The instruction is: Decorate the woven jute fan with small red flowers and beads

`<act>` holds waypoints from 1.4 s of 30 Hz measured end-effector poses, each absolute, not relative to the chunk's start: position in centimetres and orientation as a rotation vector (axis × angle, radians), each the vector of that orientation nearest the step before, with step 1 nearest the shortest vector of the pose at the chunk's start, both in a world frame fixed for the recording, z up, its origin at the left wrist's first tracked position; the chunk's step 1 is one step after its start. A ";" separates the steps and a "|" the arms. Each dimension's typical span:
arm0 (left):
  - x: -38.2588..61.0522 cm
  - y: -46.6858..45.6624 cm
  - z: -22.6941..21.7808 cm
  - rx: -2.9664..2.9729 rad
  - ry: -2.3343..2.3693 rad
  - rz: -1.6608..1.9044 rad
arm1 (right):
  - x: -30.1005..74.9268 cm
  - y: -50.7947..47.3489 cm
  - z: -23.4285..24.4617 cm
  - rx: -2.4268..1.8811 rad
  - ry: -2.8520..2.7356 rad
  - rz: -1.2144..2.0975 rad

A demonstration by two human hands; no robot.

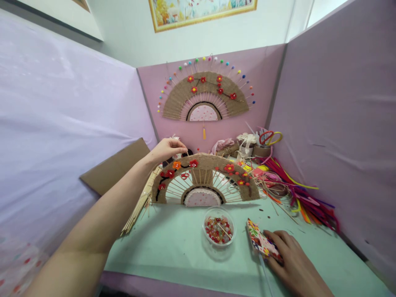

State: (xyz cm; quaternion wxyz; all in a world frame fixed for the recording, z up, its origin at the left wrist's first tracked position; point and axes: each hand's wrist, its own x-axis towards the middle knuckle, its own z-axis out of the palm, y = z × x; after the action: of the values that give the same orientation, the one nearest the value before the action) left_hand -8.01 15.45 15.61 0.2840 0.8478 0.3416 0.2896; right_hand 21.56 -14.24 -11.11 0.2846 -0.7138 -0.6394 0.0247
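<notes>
A half-round jute fan [205, 178] with red flowers and bamboo ribs lies on the green table [173, 247]. My left hand [167, 149] reaches to the fan's upper left rim, fingers pinched on the tip of a thin stick there. My right hand [292, 262] rests at the table's near right, its fingers lying on a small bright patterned card [260, 241]. A clear round tub of red and white beads [218, 229] stands between the fan and that card.
A finished fan [205, 95] with coloured pin heads hangs on the pink back panel. Bamboo sticks [140, 204] lie left of the fan, coloured pipe cleaners [301, 198] at right, and scissors [270, 137], ribbons and rolls at the back. A brown board [116, 165] leans at left.
</notes>
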 end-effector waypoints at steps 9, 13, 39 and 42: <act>-8.1 15.5 15.6 2.270 0.905 0.778 | 21.7 -14.3 -11.3 -1.889 -1.724 0.057; -8.2 15.7 15.5 2.270 0.885 0.788 | 21.8 -14.3 -11.4 -1.879 -1.725 0.038; -8.2 16.0 15.2 2.282 0.789 0.822 | 21.6 -14.3 -11.0 -1.871 -1.732 -0.014; -8.3 15.9 15.2 2.272 0.800 0.831 | 21.5 -14.3 -10.8 -1.879 -1.735 0.001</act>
State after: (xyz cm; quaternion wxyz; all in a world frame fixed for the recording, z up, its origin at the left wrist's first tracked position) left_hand -8.25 15.93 15.22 0.2923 0.8527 0.3002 0.3119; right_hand 21.52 -14.27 -10.76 0.2881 -0.7035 -0.6497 0.0003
